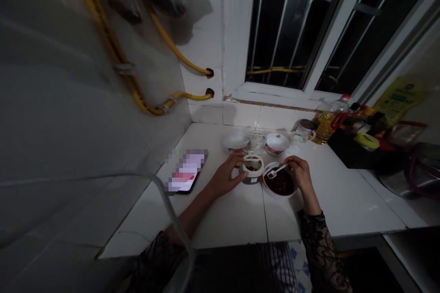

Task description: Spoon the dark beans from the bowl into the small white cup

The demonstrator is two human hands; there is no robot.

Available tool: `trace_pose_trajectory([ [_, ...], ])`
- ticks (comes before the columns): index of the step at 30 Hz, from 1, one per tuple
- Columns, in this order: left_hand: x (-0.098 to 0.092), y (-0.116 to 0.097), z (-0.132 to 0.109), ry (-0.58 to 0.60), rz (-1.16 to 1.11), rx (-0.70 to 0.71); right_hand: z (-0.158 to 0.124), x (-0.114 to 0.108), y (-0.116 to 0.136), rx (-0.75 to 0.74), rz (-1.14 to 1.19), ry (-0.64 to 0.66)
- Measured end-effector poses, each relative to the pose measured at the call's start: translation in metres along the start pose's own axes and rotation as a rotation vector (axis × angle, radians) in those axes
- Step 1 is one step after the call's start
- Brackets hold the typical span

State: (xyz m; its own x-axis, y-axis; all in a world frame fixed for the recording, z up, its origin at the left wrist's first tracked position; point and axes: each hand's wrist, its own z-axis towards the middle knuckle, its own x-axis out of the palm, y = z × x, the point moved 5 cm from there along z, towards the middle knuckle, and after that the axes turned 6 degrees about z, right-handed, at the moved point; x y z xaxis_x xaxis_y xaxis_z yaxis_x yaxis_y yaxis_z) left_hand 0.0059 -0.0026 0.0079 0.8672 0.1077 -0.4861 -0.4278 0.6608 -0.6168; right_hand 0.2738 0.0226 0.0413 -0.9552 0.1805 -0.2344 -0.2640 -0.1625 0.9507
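Note:
My left hand (225, 176) is curled around the side of a small clear jar (252, 179) with a white rim (260, 171) and some dark contents inside. Between the fingers of my right hand (300, 173) is the handle of a small white spoon (279, 170). The spoon's square-ended scoop is over a bowl (280, 196) of dark red, chunky food (282, 183), at its left side; whether it touches the food I cannot tell. Jar and bowl stand close beside each other on the white tiled counter (230, 219).
Behind the jar are two white bowls (277, 141) and a glass cup (256, 141). A lit phone (189, 171) lies left of my arm. To the right stand a glass mug (302, 132), an oil bottle (325, 126) and a dark rack (349, 151) of seasonings. A pale cable (168, 206) hangs in front.

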Motion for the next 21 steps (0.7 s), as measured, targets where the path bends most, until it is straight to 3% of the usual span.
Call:
trace_pose_trajectory([
  [7,-0.001,0.0,0.001,-0.014,-0.01,0.006,0.005,-0.002,0.008,-0.085,0.079,-0.104],
  [11,0.0,0.001,0.0,-0.009,0.006,0.003,-0.01,0.01,0.033,-0.377,-0.044,-0.158],
  [16,0.001,0.001,-0.001,-0.001,0.004,0.006,-0.038,0.045,0.06,-0.907,-0.381,0.117],
  [18,0.0,0.001,-0.001,0.001,-0.002,0.005,-0.041,0.045,0.061,-0.978,-0.413,0.122],
  [21,0.0,0.001,-0.001,0.001,-0.008,-0.006,-0.035,0.024,0.055,-0.922,-0.358,-0.034],
])
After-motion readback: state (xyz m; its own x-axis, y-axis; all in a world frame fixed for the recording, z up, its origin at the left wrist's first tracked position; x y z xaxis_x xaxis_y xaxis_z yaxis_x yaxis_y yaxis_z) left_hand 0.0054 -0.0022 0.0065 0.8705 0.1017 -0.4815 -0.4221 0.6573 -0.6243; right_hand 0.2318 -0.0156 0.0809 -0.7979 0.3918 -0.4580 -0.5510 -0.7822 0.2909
